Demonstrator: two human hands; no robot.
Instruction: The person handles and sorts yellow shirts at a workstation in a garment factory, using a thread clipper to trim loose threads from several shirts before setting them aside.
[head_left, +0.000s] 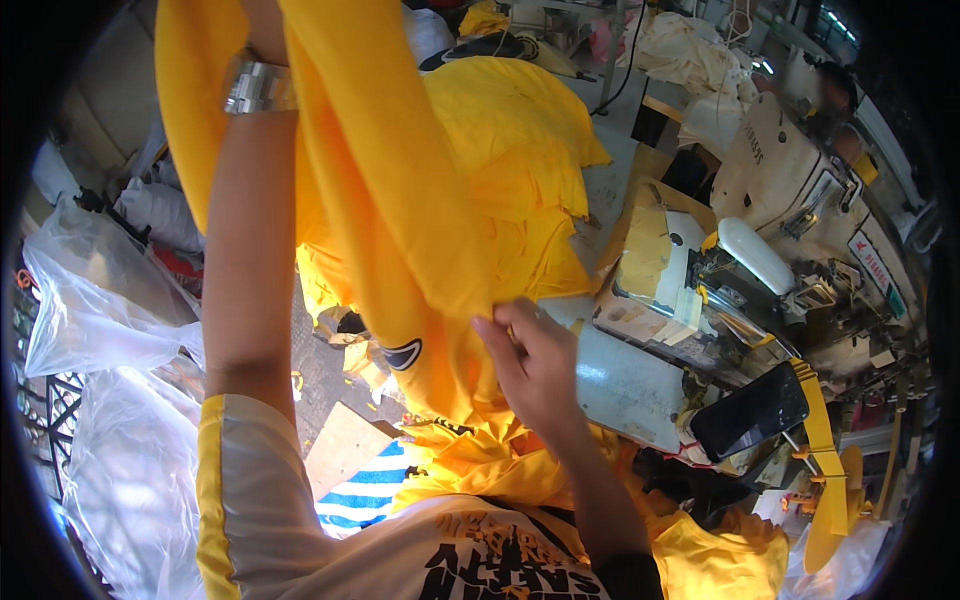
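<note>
A yellow garment [390,190] hangs stretched in front of me, with a small dark curved mark on its lower part. My right hand [540,365] is closed in a pinch on the garment's edge near the middle of the view. My left arm reaches up to the top edge, a metal watch [262,88] on its wrist. Only the start of my left hand [266,32] shows between folds of the garment; its fingers are out of sight. Behind the garment, a pile of yellow cloth [510,130] lies on the grey work table [622,385].
Sewing machines [765,165] stand along the right, with a phone [750,410] on a holder before them. Clear plastic bags [125,470] fill the left side. More yellow cloth [720,555] and a blue-and-white striped cloth [365,490] lie close to my body. A person [835,95] is at the far right.
</note>
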